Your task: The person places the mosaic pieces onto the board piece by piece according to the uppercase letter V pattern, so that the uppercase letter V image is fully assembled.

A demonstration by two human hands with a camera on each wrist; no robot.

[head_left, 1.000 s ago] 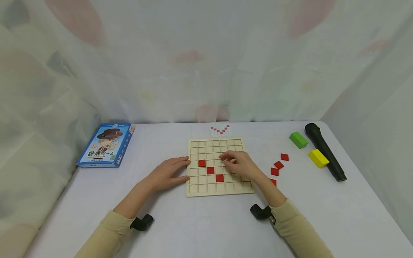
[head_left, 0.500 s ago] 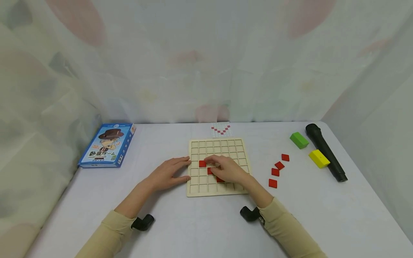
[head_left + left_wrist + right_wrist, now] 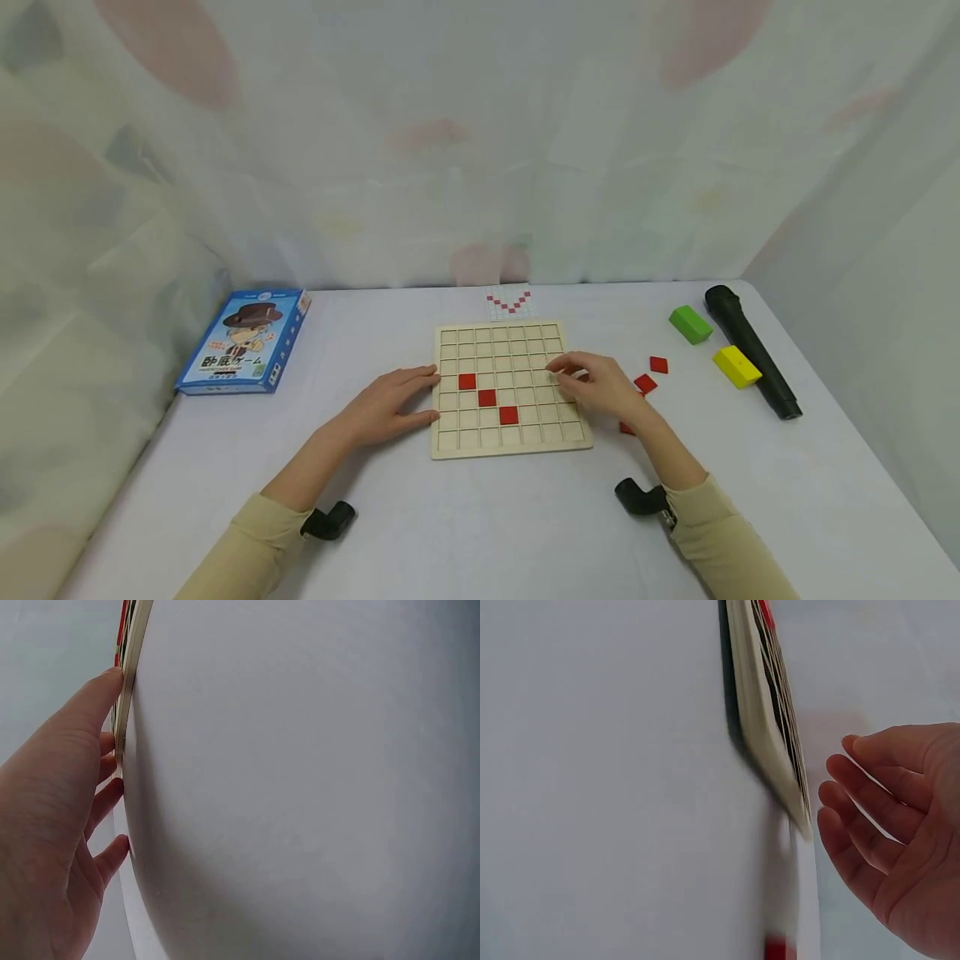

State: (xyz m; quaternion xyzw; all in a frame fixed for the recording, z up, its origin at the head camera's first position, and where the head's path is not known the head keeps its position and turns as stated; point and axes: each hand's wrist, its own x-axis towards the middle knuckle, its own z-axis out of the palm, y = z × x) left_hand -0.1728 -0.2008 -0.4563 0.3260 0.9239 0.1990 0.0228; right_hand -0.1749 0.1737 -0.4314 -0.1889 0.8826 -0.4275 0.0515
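Observation:
A pale wooden grid board (image 3: pixel 527 433) lies on the table, with three red square tiles (image 3: pixel 487 397) in its cells on a descending diagonal. My left hand (image 3: pixel 386 407) rests at the board's left edge, thumb and fingertips touching it with the fingers spread. Over the board's right edge hovers my right hand (image 3: pixel 598 383), fingers loosely bent; the right wrist view shows nothing in the hand (image 3: pixel 900 825). Several loose red tiles (image 3: pixel 658 365) lie right of the board, partly hidden by the right hand and forearm. Behind the board is a small pattern card (image 3: pixel 512 302) with a red V of squares.
At the back left lies a blue game box (image 3: pixel 243 340). On the right are a green block (image 3: pixel 690 324), a yellow block (image 3: pixel 737 367) and a black microphone (image 3: pixel 753 354) lying slantwise. A curtain (image 3: pixel 375 167) stands behind the table.
My right hand moved left over the red tiles on the board, then back right to the board's right edge. My left hand stayed at the left edge.

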